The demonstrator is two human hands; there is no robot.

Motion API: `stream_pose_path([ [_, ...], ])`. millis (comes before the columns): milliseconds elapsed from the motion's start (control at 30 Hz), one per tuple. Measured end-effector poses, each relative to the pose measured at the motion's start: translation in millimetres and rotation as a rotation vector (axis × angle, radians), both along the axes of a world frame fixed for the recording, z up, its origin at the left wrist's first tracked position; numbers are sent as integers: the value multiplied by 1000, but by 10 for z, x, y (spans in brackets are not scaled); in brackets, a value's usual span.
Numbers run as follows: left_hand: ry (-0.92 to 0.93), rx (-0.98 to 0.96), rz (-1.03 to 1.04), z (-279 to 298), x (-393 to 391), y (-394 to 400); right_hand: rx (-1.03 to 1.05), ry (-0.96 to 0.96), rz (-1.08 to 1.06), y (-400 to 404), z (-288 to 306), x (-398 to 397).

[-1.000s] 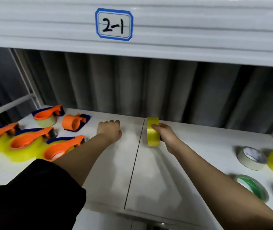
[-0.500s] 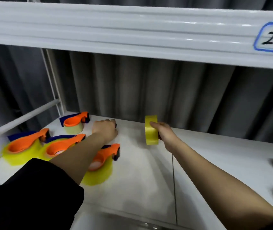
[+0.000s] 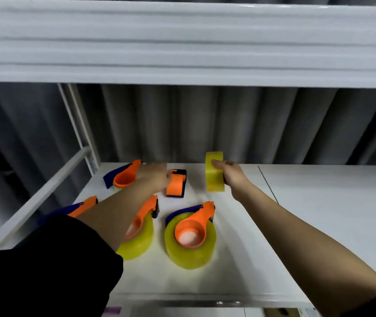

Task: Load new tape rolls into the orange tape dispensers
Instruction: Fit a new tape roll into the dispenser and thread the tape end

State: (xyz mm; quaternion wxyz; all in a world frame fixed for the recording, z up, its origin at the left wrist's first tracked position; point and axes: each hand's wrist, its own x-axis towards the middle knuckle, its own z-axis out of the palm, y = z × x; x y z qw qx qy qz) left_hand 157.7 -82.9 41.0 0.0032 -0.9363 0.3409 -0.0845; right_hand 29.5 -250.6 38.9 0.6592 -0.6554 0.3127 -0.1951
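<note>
Nearest to the person, close to the front edge of the white shelf (image 3: 239, 277), stood a loaded dispenser (image 3: 190, 234), its orange frame lying over a fat yellow roll; it looked finished and put aside. Just to its left a second loaded dispenser (image 3: 140, 236) was half hidden under the left forearm, and a third one (image 3: 84, 205) showed only its orange handle near the shelf's left side. These filled the near left part, so the free room for working was on the right, where the shelf was bare up to a seam (image 3: 267, 179). Farther back lay the empty orange dispenser (image 3: 176, 186), without any roll, which I judged to be the next to load. The left hand (image 3: 153, 177) had reached it, its fingers at the dispenser's left side; whether the grip was already closed on it I could not tell. To its right, the right hand (image 3: 229, 172) pinched the new yellow tape roll (image 3: 214, 172), held upright on its edge near the empty dispenser. Behind the left hand a fourth loaded dispenser (image 3: 124, 177) sat by the back edge, before the grey curtain (image 3: 205, 124).
</note>
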Motion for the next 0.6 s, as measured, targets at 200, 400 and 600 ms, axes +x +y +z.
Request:
stream_pose_path([
  [200, 14, 14, 21, -164, 140, 69, -20, -10, 1, 61, -62, 168],
  [400, 101, -2, 46, -374, 191, 83, -1, -52, -24, 138, -118, 276],
  [600, 208, -22, -12, -463, 325, 96, 28, -29, -59, 291, -59, 442],
])
